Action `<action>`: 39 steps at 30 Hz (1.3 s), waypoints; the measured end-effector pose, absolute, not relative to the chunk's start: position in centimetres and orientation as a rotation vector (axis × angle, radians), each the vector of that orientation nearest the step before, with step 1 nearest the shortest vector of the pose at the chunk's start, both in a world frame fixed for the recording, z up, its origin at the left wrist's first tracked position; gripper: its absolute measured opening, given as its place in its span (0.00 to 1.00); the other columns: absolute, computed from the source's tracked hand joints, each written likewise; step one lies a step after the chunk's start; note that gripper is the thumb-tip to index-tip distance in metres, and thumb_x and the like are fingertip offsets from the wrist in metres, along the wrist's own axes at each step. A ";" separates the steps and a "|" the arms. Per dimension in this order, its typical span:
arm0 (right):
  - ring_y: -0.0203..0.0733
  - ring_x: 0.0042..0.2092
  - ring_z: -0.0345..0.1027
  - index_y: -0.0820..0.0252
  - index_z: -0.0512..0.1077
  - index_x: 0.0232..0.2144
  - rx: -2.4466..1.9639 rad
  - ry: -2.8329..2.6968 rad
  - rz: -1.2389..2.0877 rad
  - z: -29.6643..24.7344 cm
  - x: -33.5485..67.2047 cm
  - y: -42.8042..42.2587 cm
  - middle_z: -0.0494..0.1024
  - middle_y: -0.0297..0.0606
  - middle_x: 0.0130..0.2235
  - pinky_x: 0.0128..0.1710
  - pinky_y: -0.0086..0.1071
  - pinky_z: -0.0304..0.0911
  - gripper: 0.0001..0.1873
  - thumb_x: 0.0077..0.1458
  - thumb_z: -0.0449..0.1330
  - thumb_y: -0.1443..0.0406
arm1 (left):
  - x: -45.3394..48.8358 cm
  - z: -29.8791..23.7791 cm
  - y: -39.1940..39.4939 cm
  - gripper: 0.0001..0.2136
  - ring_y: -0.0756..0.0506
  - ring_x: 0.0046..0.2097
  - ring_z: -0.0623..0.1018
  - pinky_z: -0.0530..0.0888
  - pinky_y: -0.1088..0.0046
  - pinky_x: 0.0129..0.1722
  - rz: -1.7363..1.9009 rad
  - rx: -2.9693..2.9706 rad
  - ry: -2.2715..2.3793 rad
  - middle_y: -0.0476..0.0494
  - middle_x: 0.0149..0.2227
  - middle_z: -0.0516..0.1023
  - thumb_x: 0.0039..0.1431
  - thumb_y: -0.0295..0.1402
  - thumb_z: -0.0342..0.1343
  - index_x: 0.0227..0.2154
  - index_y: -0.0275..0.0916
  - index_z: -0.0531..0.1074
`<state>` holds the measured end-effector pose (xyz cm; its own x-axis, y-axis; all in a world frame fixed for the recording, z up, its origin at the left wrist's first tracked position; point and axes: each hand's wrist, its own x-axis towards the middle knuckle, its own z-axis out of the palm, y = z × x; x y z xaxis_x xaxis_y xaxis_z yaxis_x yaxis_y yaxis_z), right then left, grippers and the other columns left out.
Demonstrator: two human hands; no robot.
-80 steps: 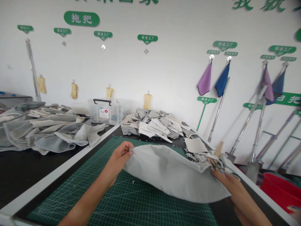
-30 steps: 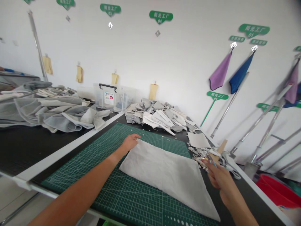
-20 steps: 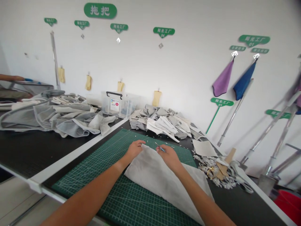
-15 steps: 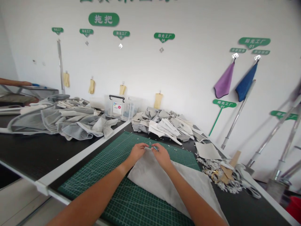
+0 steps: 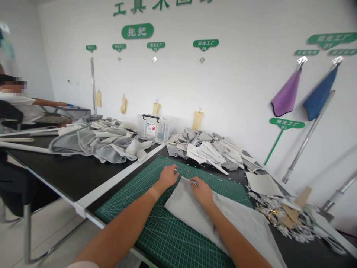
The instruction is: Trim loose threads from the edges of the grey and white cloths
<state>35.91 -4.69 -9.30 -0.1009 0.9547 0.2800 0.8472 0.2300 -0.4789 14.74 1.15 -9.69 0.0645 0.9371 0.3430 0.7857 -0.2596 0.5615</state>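
Cutting mat (image 5: 167, 234) on a work table (image 5: 312, 255), with a folded cloth (image 5: 225, 219) lying across it and running off the mat's near right edge. Right hand (image 5: 202, 193) on the cloth; left hand (image 5: 167, 176) on the mat just beside it. Behind the mat, a fabric pile (image 5: 206, 150); behind and left of that, a plastic storage box (image 5: 147, 126). Right of the mat, scissors (image 5: 273, 216) in a scrap heap (image 5: 290, 232). Left, a second table (image 5: 69, 175) holding a fabric heap (image 5: 103, 143); a seated person (image 5: 16, 108) beyond it.
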 end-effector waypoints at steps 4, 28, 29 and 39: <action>0.45 0.48 0.74 0.53 0.74 0.48 -1.675 -1.986 0.218 -9.5 35.9 -4.6 0.81 0.37 0.46 0.45 0.32 0.60 0.17 0.67 0.49 0.57 | 8.1 -9.5 2.5 0.26 0.27 0.64 0.62 0.56 0.52 0.62 0.854 2.097 2.311 0.19 0.60 0.68 0.64 0.40 0.51 0.58 0.25 0.68; 0.47 0.46 0.74 0.50 0.74 0.47 -1.677 -1.998 0.195 -9.9 35.1 -4.3 0.81 0.34 0.45 0.41 0.32 0.58 0.15 0.66 0.50 0.57 | -8.2 -10.6 4.2 0.21 0.25 0.59 0.64 0.57 0.49 0.57 0.642 1.944 2.889 0.17 0.55 0.70 0.63 0.28 0.43 0.53 0.21 0.73; 0.46 0.46 0.74 0.50 0.74 0.46 -1.680 -1.995 0.191 -9.9 35.1 -4.3 0.81 0.34 0.45 0.41 0.32 0.58 0.15 0.66 0.51 0.57 | -7.8 -10.5 4.1 0.21 0.26 0.59 0.64 0.57 0.50 0.57 0.678 2.090 2.816 0.19 0.54 0.71 0.64 0.28 0.42 0.53 0.24 0.73; 0.45 0.45 0.75 0.48 0.74 0.46 -1.664 -1.992 0.153 -10.1 35.1 -4.5 0.81 0.33 0.45 0.40 0.31 0.58 0.13 0.65 0.51 0.58 | -10.5 -10.8 6.4 0.25 0.27 0.59 0.65 0.60 0.48 0.55 0.552 1.812 2.729 0.25 0.60 0.68 0.68 0.41 0.39 0.57 0.35 0.73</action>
<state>35.14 -4.46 -10.08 -0.0961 0.9409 0.3249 0.8800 0.2328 -0.4140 -10.54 6.45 -10.84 -0.3933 0.8593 0.3271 0.9189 0.3548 0.1727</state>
